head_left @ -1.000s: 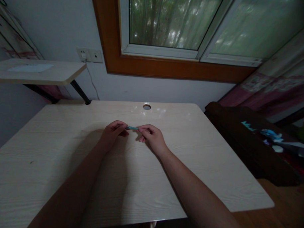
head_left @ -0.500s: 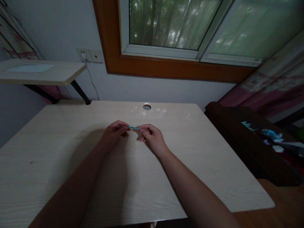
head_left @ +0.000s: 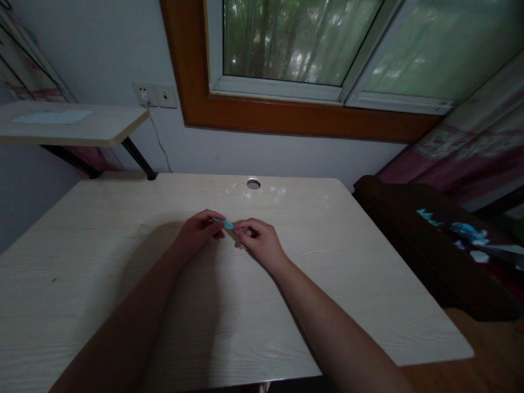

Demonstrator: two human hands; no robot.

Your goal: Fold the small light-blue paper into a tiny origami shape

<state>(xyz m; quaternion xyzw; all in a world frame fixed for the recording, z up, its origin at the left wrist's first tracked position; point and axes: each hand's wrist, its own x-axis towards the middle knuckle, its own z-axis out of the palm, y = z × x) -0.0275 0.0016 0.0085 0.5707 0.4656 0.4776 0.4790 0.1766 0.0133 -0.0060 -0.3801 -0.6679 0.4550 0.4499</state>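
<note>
A small, flat teal strip (head_left: 228, 224) is held just above the desk, between my two hands. It looks like folded paper, though it is too small to tell for sure. Its left part is pinched between the thumb and fingers of my left hand (head_left: 199, 227), which cover some of it. My right hand (head_left: 260, 238) has its thumb and fingertips closed at the strip's right end. Both forearms reach in over the pale wooden desk (head_left: 257, 322), and shadows fall on the desktop around the left arm.
A raised shelf (head_left: 118, 131) on black legs stands at the back left, with a pale sheet (head_left: 52, 117) on it. A cable hole (head_left: 253, 185) sits near the desk's back edge. To the right, a dark bench (head_left: 398, 224) carries teal and blue items (head_left: 469, 232).
The teal strip has turned from edge-on, so more of its flat face shows. My right hand has shifted slightly left and nearer to me; my left hand has barely moved.
</note>
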